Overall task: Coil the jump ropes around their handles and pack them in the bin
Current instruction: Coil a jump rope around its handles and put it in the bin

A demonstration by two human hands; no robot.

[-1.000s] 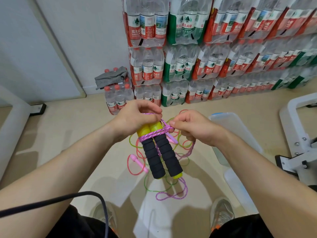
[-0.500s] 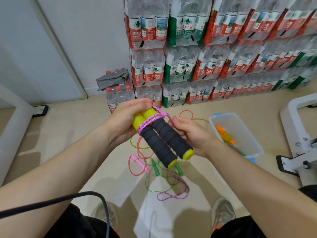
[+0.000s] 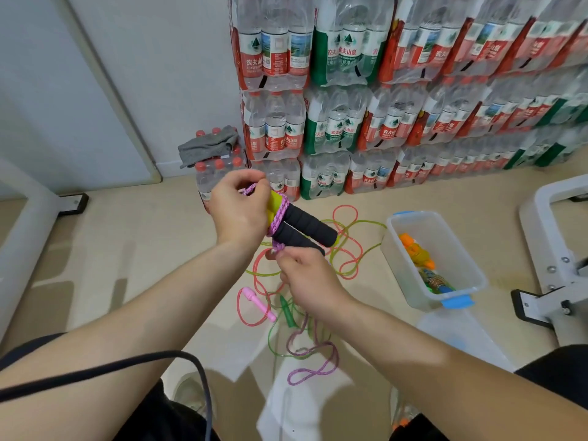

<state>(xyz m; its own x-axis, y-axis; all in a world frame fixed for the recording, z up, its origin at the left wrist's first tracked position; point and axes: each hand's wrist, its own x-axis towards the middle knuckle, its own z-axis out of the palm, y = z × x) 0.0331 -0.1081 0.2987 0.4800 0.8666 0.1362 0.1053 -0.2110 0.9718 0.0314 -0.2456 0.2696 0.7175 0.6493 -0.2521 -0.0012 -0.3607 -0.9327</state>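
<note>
My left hand (image 3: 240, 211) grips the yellow ends of two black foam handles (image 3: 305, 227) held side by side, pointing right. A purple braided rope (image 3: 278, 216) loops around them near the yellow part. My right hand (image 3: 304, 278), just below the handles, pinches that rope and holds it taut; its slack end (image 3: 313, 366) trails on the floor. Below lie a pink rope with a pink handle (image 3: 257, 302) and a green rope with a green handle (image 3: 288, 313), tangled. The clear bin (image 3: 410, 272) with blue latches stands to the right, holding a coiled orange and yellow rope (image 3: 416, 253).
Shrink-wrapped packs of water bottles (image 3: 366, 122) are stacked against the far wall. A white metal frame foot (image 3: 547, 275) stands right of the bin, another white frame (image 3: 28, 224) at the left. A black cable (image 3: 105, 370) crosses my left forearm. My shoes show at the bottom.
The handles have swung from hanging down to pointing right. My right hand has dropped from beside the handles to below them, pulling the purple rope down. The view has shifted, uncovering the bin.
</note>
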